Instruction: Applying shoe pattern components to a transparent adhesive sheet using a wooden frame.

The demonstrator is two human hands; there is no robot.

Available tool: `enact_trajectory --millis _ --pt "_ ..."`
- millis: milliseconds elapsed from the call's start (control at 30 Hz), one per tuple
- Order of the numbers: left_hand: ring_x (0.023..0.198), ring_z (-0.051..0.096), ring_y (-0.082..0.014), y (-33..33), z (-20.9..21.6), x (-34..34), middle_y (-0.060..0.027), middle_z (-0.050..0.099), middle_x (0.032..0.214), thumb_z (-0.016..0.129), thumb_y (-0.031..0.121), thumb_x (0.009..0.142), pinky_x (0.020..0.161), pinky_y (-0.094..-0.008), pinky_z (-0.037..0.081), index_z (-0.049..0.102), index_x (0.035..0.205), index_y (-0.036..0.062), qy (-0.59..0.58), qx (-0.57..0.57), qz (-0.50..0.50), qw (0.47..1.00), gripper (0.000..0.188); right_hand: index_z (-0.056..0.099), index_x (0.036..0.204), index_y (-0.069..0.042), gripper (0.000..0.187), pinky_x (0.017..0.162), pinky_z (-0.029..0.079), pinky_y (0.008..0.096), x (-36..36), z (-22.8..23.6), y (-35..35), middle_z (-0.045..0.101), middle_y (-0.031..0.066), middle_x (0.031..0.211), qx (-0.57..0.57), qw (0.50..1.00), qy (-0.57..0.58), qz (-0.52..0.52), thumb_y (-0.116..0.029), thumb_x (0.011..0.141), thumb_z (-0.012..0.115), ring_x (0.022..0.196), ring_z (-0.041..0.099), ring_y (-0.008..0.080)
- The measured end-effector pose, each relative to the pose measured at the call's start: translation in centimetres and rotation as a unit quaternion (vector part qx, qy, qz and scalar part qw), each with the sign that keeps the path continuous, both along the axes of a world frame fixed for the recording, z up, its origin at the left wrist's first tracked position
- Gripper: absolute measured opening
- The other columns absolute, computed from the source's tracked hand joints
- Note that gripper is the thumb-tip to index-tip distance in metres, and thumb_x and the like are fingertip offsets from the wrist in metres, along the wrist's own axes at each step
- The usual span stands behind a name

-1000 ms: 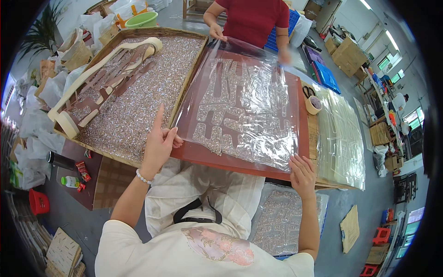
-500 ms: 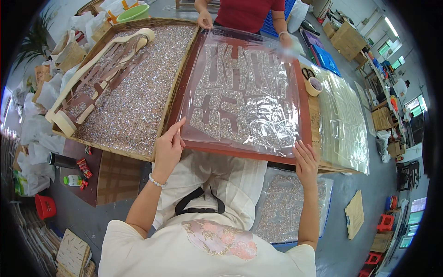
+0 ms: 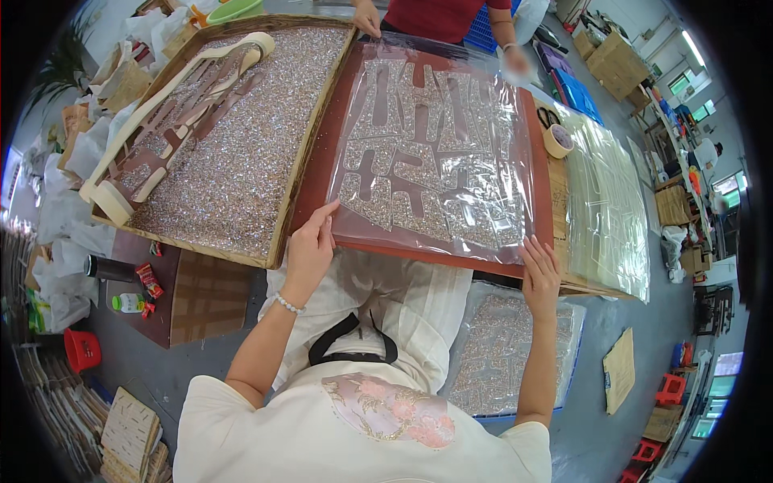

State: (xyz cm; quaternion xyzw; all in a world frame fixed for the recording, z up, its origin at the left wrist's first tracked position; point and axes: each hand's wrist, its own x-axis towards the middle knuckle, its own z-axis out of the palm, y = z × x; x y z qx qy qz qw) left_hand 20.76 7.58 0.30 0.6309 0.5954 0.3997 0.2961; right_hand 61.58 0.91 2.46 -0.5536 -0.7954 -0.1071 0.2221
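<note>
A clear plastic sheet (image 3: 475, 173) with glittery, stone-covered cut-out panels lies over a reddish-brown board (image 3: 316, 173) in front of me. My left hand (image 3: 312, 248) pinches the sheet's near left corner between thumb and fingers. At the near right corner, my right hand (image 3: 541, 274) grips the edge, its fingers lying together on top and its thumb hidden. Across the board, a co-worker's hand (image 3: 367, 18) holds the far left corner. The co-worker's other hand (image 3: 514, 60) is at the far right corner, blurred.
On the left stands a wood-rimmed tray (image 3: 278, 233) of loose glittering stones, with a cream strip frame (image 3: 137, 121) in it. Scissors (image 3: 548, 117), a tape roll (image 3: 557, 141) and pale plastic sheets (image 3: 604, 201) lie to the right. Another glittery sheet (image 3: 507, 354) sits low beside my legs.
The whole view has shifted slightly, so the board and tray sit a little higher and further right. Both my hands stay at the sheet's near corners.
</note>
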Motion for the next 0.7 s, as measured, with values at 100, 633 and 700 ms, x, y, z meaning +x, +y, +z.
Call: enact_trajectory --millis 100,633,700 --pt "0.05 0.056 -0.0182 0.1 -0.1 0.1 -0.0121 0.056 0.06 0.047 0.011 0.098 0.051 -0.0329 0.044 0.059 0.122 0.0099 0.005 0.008 0.002 1.0 0.027 0.063 0.113 -0.003 0.036 0.105 0.037 0.0423 0.2 -0.2 0.2 0.061 0.0092 0.123 -0.003 1.0 -0.003 -0.002 0.007 0.08 0.053 0.121 0.053 0.0252" --pt "0.056 0.063 -0.0258 0.3 -1.5 -0.5 -0.0126 0.061 0.064 0.05 0.008 0.094 0.054 -0.0371 0.047 0.05 0.127 0.0087 0.002 -0.018 0.006 1.0 0.034 0.062 0.114 -0.003 0.034 0.106 0.036 0.042 -0.1 -0.9 0.7 0.061 0.0093 0.123 -0.01 1.0 -0.007 -0.007 0.004 0.082 0.053 0.121 0.054 0.0249" --pt "0.057 0.063 -0.0264 0.2 -1.5 -0.4 -0.0131 0.062 0.066 0.05 0.008 0.094 0.054 -0.0375 0.047 0.05 0.128 0.0089 0.0 -0.019 0.007 1.0 0.034 0.062 0.115 -0.003 0.034 0.106 0.036 0.0422 -0.1 -1.0 0.7 0.061 0.0089 0.123 -0.014 1.0 -0.009 -0.007 0.004 0.083 0.053 0.121 0.053 0.0248"
